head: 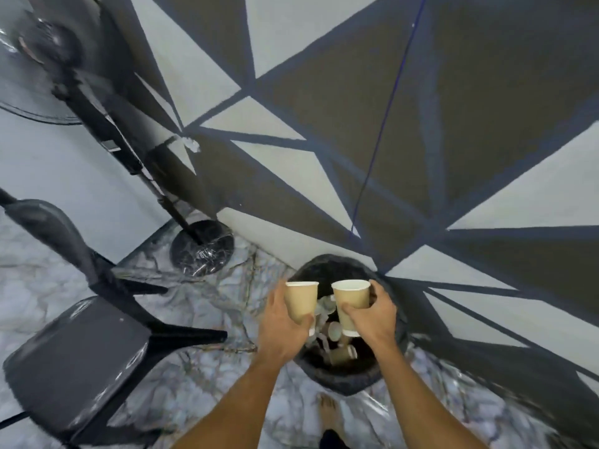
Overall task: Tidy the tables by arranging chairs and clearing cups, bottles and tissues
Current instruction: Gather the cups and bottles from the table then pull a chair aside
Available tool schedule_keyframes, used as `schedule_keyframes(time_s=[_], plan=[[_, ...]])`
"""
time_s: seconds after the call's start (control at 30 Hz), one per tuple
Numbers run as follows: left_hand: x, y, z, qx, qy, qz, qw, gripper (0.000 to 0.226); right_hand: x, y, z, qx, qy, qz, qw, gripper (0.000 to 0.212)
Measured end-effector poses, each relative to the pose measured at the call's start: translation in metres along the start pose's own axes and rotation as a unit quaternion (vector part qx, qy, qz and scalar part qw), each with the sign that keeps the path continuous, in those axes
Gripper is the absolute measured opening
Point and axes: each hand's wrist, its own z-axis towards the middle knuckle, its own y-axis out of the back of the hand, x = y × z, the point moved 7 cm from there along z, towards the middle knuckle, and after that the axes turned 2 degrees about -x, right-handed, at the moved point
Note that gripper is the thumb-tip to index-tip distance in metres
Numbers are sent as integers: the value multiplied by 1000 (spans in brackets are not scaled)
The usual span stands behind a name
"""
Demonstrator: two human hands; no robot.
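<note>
L hand (282, 325) grips tan paper cup (300, 303), upright; R hand (372, 314) grips second tan cup (351, 303), upright. Both held over black-lined bin (340, 380) w/ discarded cups inside. Dark chair (74, 361) at left, pedestal fan (201, 247) behind it. Marble-look floor (201, 377), geometric-painted wall (324, 92). Bare foot (329, 413) below bin.

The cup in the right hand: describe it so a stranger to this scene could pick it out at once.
At the foot of the triangle-painted wall stands a black bin. Two hands hold tan paper cups over it. The wanted cup sits in the right hand, showing more white inside than the other cup in the left hand.
</note>
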Motion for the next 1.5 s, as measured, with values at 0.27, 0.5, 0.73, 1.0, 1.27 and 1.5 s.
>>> schedule_keyframes(time_s=[0.27, 0.5, 0.73, 1.0, 1.27, 1.5], plan=[[-15, -74, 30, -1, 110, 32, 993, 105, -39, 18, 72, 74, -58, -93, 991, 120], [4, -87, 39, 52, 136, 51, 988, 85, -34, 4, 88, 119, -30, -125, 985, 73], [18, -45, 40, 26, 132, 8, 991, 58, 6, -45, 56, 219, 48, -170, 960, 39], [70, 96, -2, -68, 157, 33, 985, 60, 105, -150, -42, 312, 225, -263, 885, 30], [187, 271, -97, -192, 215, 55, 956, 52, 199, -274, -220, 376, 400, -337, 765, 40], [269, 369, -191, -273, 273, 27, 922, 53, 226, -364, -367, 431, 506, -343, 664, 43]])
